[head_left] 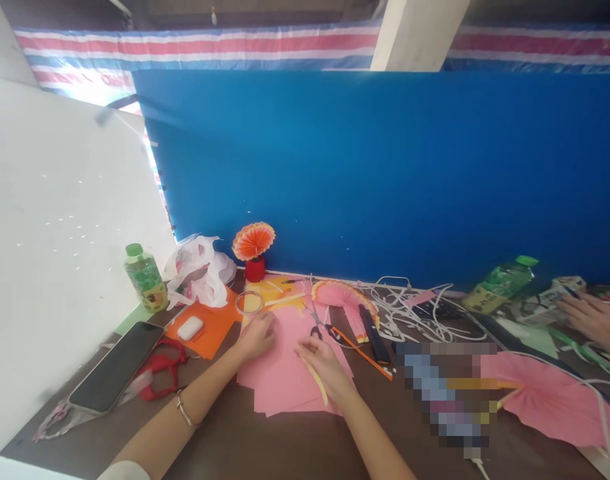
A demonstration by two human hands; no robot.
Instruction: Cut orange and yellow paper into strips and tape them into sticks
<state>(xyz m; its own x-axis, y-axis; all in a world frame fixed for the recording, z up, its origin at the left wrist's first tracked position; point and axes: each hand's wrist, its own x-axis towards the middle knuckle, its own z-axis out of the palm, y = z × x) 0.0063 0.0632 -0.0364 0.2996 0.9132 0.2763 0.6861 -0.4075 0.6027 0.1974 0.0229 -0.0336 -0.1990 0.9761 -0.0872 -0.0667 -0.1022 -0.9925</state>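
My right hand (327, 367) is closed in a pinch on a narrow yellow paper strip (319, 385), which hangs down along the palm. My left hand (257, 335) rests over the left part of the pink paper sheets (285, 390), its fingers curled together; whatever is under the fingertips is hidden. Just beyond it lies a roll of clear tape (249, 303) on yellow paper (281, 288). Scissors (315, 325) lie partly open on the pink paper, beyond my right hand. A pleated pink paper piece with a yellow-orange edge (342, 300) curves behind them.
Left are a phone (117, 367), red scissors (162, 370), a white case (190, 328), orange paper (209, 340) and a bottle (147, 277). A paper fan flower (253, 241) stands behind. Right are a black cutter (373, 333), cables (405, 313), a pink fan (555, 400) and another person's hand (595, 320).
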